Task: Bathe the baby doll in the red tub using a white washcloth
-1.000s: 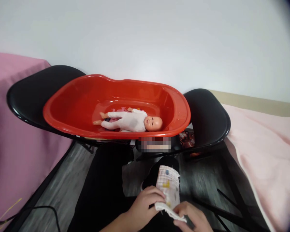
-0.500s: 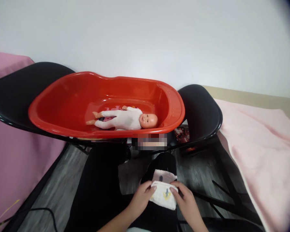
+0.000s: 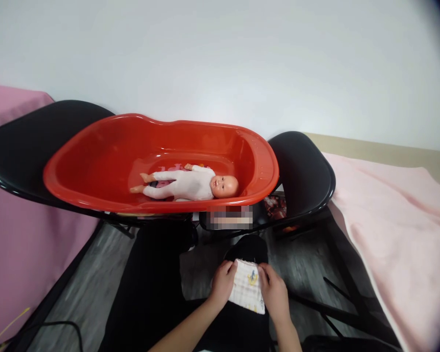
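Over my lap, a small white cloth (image 3: 246, 286) with yellow and blue printed figures is stretched between my two hands. The fingers of my left hand (image 3: 223, 283) pinch its upper left corner. At the upper right edge, my right hand (image 3: 275, 291) grips it between thumb and fingers. Beyond my knees a baby doll (image 3: 190, 183) in a whitish body suit lies on its back inside a red baby bathtub (image 3: 95, 161), head to the right, feet bare. Neither hand touches the doll or the tub.
Black chairs stand at both ends of the tub, one left (image 3: 33, 146) and one right (image 3: 304, 171). A pink cloth (image 3: 18, 254) covers a surface at left; a pale pink sheet (image 3: 399, 210) drapes at right. A black cable (image 3: 64, 322) runs at lower left.
The cloth's upper part, which stood out behind the front fold, now lies level with it, so one flat panel shows. Both hands have moved up to its top corners.
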Demonstrator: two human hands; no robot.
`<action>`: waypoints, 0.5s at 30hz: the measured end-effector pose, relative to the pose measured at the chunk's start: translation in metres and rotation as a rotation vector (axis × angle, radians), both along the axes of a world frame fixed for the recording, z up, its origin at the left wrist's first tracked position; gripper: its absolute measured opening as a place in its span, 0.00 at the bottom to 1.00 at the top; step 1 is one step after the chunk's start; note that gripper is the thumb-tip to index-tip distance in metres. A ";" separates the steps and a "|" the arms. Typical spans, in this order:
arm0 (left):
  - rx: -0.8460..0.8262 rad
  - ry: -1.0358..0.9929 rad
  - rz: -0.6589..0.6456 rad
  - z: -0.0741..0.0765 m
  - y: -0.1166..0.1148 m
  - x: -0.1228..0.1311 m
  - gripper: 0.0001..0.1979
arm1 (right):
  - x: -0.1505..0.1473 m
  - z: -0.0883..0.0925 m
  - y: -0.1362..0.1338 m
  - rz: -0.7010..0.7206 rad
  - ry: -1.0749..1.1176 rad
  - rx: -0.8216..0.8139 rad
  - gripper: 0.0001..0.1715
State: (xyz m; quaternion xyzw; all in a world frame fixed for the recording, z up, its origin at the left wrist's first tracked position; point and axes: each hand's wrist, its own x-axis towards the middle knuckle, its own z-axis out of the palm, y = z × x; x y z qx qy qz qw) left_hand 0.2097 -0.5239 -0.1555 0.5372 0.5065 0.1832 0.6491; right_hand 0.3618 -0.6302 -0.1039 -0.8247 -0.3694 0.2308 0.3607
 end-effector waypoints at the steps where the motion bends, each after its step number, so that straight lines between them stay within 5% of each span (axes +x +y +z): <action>1: 0.071 0.053 0.002 0.001 0.001 0.001 0.24 | 0.000 -0.002 0.001 -0.006 -0.024 -0.014 0.28; 4: 0.217 0.106 -0.028 0.006 0.003 0.002 0.16 | 0.001 -0.010 0.003 -0.022 -0.051 0.009 0.29; 9: 0.302 -0.081 -0.197 0.017 0.011 0.001 0.15 | 0.004 -0.015 -0.001 -0.005 -0.045 0.142 0.25; 15: 0.272 -0.166 -0.133 0.013 0.018 0.006 0.04 | 0.005 -0.023 -0.008 0.007 -0.128 0.243 0.18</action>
